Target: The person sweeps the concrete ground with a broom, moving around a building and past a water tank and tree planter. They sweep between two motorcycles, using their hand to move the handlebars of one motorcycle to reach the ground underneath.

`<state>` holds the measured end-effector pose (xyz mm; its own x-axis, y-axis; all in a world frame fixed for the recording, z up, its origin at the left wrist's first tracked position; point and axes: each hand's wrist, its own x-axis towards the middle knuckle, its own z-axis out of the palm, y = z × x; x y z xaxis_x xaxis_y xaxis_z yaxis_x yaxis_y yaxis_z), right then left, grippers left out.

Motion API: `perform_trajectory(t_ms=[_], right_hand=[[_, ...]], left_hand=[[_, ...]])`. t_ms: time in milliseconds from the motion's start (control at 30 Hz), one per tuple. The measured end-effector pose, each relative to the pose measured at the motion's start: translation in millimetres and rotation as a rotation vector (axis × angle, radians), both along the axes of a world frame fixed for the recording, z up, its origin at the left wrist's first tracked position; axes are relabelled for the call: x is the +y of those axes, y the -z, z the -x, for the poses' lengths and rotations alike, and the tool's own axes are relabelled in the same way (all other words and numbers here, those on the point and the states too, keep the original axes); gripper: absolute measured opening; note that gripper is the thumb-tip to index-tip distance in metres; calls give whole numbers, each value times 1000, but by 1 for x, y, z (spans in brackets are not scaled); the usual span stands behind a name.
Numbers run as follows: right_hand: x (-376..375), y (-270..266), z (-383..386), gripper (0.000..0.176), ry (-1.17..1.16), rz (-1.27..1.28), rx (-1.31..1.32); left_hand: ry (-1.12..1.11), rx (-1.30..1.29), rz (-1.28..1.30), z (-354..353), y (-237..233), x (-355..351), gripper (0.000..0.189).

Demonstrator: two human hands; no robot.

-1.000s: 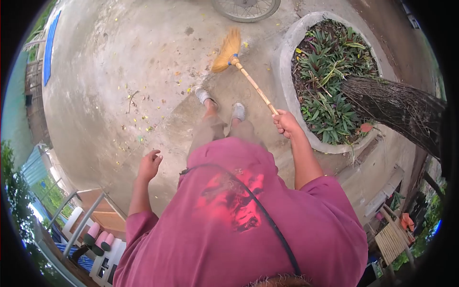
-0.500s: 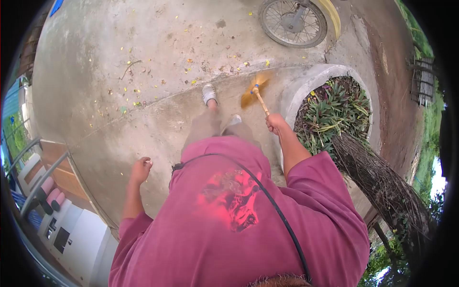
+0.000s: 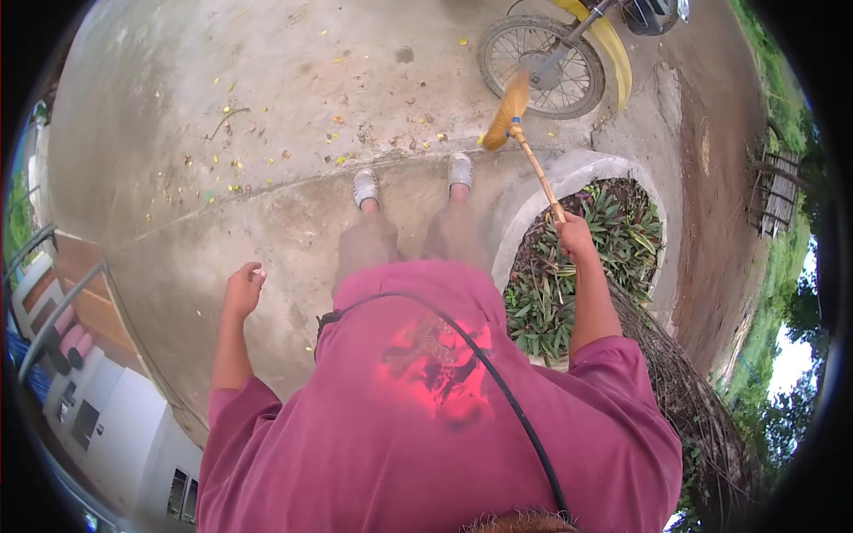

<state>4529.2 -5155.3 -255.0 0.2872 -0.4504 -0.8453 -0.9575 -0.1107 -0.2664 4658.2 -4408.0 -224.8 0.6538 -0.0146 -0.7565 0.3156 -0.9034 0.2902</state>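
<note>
My right hand (image 3: 576, 237) is wrapped round the end of a broom's (image 3: 538, 171) light wooden handle, out to my right above the planter. The broom's tan bristle head (image 3: 509, 108), bound with blue at the neck, points forward and overlaps the motorcycle's front wheel (image 3: 542, 67) in this view. On the other side, my left hand (image 3: 243, 290) hangs beside my body with its fingers curled in. A small whitish spot shows at its fingertips; I cannot tell what it is.
A round concrete-edged planter (image 3: 515, 209) with leafy plants (image 3: 613, 240) and a tree trunk (image 3: 675, 382) lies to my right. Fallen leaves (image 3: 340, 161) dot the concrete floor ahead, where a raised seam crosses. A metal railing (image 3: 67, 315) runs at the far left.
The broom and my right hand have swung forward and to the right, toward the motorcycle. My feet have stepped and now stand side by side. My left hand stays low at my side.
</note>
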Motion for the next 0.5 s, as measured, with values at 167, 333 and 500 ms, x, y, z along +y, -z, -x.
perform_trajectory(t_ms=[167,333,500], right_hand=[[-113,143,-34,28,-778,388,182],[-36,223,-146,24,-443,-12,208],[23,215,-200,18,-31,-526,102]], left_hand=[[-256,59,-75,57,-43,-90,36],[-164,367,-39,156,-43,-174,34],[-110,356,32,151,-60,-252,36]])
